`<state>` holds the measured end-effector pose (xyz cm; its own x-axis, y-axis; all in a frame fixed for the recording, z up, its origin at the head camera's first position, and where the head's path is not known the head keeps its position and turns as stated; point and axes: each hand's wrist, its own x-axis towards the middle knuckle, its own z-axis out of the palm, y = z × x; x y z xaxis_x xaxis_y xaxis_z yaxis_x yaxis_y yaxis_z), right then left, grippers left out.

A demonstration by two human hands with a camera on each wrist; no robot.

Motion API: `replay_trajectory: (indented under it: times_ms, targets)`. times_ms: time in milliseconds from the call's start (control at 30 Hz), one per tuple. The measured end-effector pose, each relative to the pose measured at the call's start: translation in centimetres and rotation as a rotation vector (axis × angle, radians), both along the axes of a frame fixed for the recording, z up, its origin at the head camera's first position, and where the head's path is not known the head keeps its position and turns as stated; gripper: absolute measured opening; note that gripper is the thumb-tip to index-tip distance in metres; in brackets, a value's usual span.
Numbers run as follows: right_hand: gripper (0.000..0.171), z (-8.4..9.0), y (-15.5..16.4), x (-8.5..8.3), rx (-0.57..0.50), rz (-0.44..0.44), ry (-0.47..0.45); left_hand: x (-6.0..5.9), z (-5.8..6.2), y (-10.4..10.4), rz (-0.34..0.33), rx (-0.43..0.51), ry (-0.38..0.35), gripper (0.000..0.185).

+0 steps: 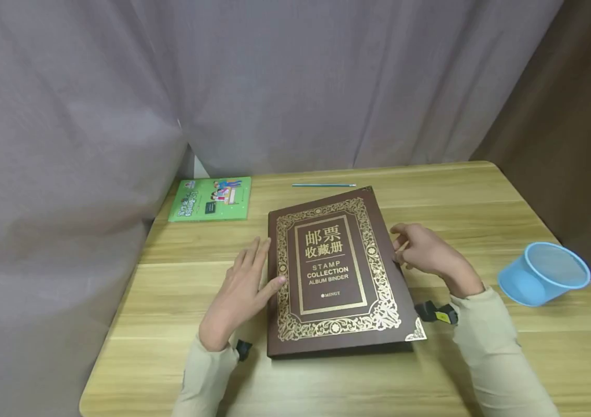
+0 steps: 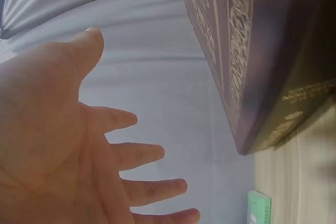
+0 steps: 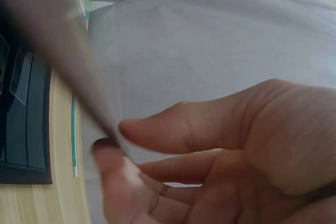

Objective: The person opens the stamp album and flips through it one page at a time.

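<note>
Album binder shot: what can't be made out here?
- Binder contents: head view, cover hides most; right wrist view shows only a blurred sliver of dark pages.
- Green booklet print: too small.
- Right hand fingertips: hidden at the binder's edge.
- Left hand: cut off in left wrist view.

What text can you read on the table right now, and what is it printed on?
"邮票收藏册": gold title on the brown album cover.
"STAMP COLLECTION ALBUM BINDER": below that title.
"MINGT": small brand mark near the bottom of the cover panel.
Green booklet: it carries print, too small to read.
Album spine, left wrist view: gold lettering, blurred.
Pencil and blue basket: no text visible.
</note>
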<state>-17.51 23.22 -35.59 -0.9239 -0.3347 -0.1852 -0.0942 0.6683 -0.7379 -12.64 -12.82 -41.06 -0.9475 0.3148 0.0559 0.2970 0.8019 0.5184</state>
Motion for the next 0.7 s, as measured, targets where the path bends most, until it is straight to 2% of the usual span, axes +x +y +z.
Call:
replay_trajectory:
  times_ms: [333, 500, 700]
  targets:
    - [0.073, 1.4, 0.3, 0.7, -0.17, 0.055, -0.035, 0.8, 1.4, 1.3, -0.117, 0.021, 0.071, 0.084]
    - [0.078, 2.2, 0.2, 1.0, -0.247, 0.062, -0.056, 0.8, 2.1, 1.9, -0.139, 0.012, 0.099, 0.084]
    - [0.074, 2.7, -0.6, 1.8, -0.359, 0.047, -0.052, 0.7, 2.7, 2.5, -0.18, 0.013, 0.145, 0.082]
